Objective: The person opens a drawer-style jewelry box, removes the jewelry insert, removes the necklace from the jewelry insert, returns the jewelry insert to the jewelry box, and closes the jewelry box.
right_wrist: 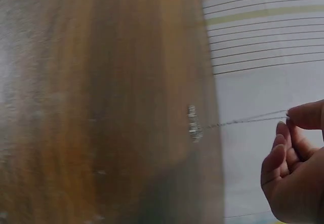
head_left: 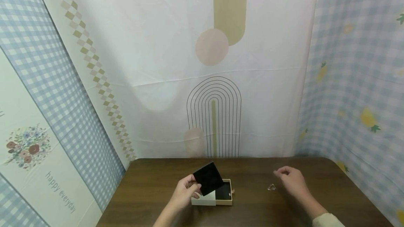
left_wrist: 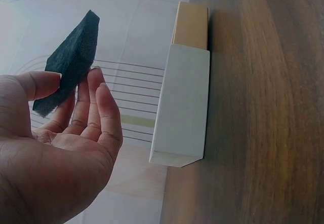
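Observation:
A thin square black foam pad (head_left: 208, 178) is pinched between the thumb and fingers of my left hand (head_left: 185, 192), tilted above the box. Its fuzzy, soft edge shows in the left wrist view, where the pad (left_wrist: 73, 57) stands on a slant. Below it lies a small jewelry box with a white sleeve (head_left: 203, 201) and a tan drawer (head_left: 231, 193) pulled partly out to the right, black inside. Over the table's right side, my right hand (head_left: 293, 183) pinches a fine silver chain necklace (right_wrist: 228, 123); the strands run down to a small heap on the wood.
The brown wooden table (head_left: 151, 185) has rounded back corners. Behind it hangs a white printed cloth (head_left: 157, 62), with blue checked cloths (head_left: 347, 80) at both sides. A small ribbon-like tab (head_left: 233, 191) sticks out from the drawer's right end.

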The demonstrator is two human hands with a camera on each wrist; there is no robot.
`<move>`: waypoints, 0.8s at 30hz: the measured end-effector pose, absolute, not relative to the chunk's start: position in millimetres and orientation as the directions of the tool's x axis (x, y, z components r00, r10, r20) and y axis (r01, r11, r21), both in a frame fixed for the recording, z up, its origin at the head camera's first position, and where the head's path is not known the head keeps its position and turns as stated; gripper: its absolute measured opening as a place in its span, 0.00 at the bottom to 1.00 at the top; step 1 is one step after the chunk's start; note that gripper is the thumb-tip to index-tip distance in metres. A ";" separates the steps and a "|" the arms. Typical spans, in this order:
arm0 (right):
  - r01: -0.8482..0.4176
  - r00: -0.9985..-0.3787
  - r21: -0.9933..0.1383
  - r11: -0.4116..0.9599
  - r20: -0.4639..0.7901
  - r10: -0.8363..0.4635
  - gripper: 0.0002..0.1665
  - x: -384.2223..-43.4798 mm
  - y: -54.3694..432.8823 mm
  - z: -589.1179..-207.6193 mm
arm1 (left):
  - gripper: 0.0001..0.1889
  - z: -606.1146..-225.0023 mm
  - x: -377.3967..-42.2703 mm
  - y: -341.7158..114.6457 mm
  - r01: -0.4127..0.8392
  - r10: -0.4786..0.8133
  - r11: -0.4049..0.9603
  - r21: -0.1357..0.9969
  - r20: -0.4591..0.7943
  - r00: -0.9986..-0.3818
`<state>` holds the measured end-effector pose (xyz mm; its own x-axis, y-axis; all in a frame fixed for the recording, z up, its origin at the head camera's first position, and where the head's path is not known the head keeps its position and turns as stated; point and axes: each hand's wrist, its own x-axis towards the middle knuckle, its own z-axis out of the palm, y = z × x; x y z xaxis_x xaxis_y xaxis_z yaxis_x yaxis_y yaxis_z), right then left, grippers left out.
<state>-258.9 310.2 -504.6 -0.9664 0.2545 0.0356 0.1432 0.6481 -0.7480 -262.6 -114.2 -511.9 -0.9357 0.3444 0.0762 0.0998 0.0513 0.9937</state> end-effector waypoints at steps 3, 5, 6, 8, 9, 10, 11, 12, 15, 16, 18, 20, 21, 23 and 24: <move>0.147 -0.978 -0.751 0.644 -0.012 0.209 0.17 -260.2 310.2 -515.6 | 0.13 -511.3 -261.9 -114.2 0.093 0.347 0.052 0.994 0.069 -0.935; 0.158 -0.981 -0.751 0.641 -0.047 0.186 0.16 -260.2 310.3 -521.7 | 0.13 -511.1 -261.5 -113.8 0.092 0.350 0.050 0.994 0.069 -0.934; 0.158 -0.983 -0.751 0.641 -0.055 0.178 0.16 -260.4 310.5 -524.5 | 0.14 -511.3 -261.3 -113.6 0.093 0.353 0.049 0.995 0.070 -0.933; 0.171 -0.982 -0.750 0.639 -0.072 0.177 0.14 -260.4 310.6 -529.9 | 0.13 -511.9 -261.0 -113.1 0.098 0.360 0.049 0.994 0.074 -0.930; 0.174 -0.981 -0.747 0.642 -0.077 0.176 0.13 -260.0 310.5 -532.0 | 0.13 -512.3 -260.9 -112.7 0.101 0.365 0.048 0.994 0.077 -0.928; 0.181 -0.981 -0.747 0.640 -0.087 0.176 0.12 -260.3 310.8 -534.7 | 0.13 -512.9 -261.0 -112.4 0.103 0.368 0.051 0.993 0.077 -0.926; 0.187 -0.980 -0.743 0.643 -0.093 0.177 0.11 -260.3 310.8 -536.8 | 0.13 -513.5 -261.0 -112.1 0.105 0.371 0.050 0.993 0.079 -0.925; 0.190 -0.980 -0.741 0.644 -0.100 0.175 0.10 -260.3 311.2 -539.1 | 0.14 -514.0 -261.1 -111.7 0.108 0.374 0.053 0.993 0.081 -0.924; 0.205 -0.977 -0.736 0.645 -0.119 0.175 0.09 -260.4 311.8 -544.7 | 0.14 -514.8 -260.8 -110.9 0.112 0.372 0.055 0.992 0.084 -0.924; 0.209 -0.977 -0.736 0.644 -0.124 0.175 0.09 -260.6 312.0 -546.2 | 0.14 -514.9 -260.7 -110.7 0.112 0.369 0.056 0.992 0.083 -0.926; 0.202 -0.978 -0.734 0.649 -0.118 0.171 0.08 -260.8 312.0 -548.3 | 0.14 -514.9 -260.4 -110.3 0.111 0.363 0.054 0.992 0.084 -0.928; 0.197 -0.979 -0.732 0.653 -0.110 0.172 0.08 -261.5 311.6 -549.2 | 0.15 -514.9 -260.2 -110.1 0.108 0.360 0.052 0.993 0.083 -0.929; 0.198 -0.979 -0.729 0.655 -0.108 0.175 0.08 -262.1 311.3 -549.6 | 0.15 -514.9 -260.2 -110.0 0.107 0.359 0.052 0.993 0.082 -0.930; 0.189 -0.980 -0.726 0.661 -0.096 0.175 0.08 -263.1 310.6 -549.5 | 0.15 -514.7 -260.2 -109.6 0.110 0.360 0.052 0.993 0.084 -0.929; 0.190 -0.979 -0.722 0.665 -0.092 0.180 0.08 -263.8 310.2 -549.4 | 0.14 -514.5 -260.3 -109.3 0.111 0.361 0.052 0.992 0.085 -0.929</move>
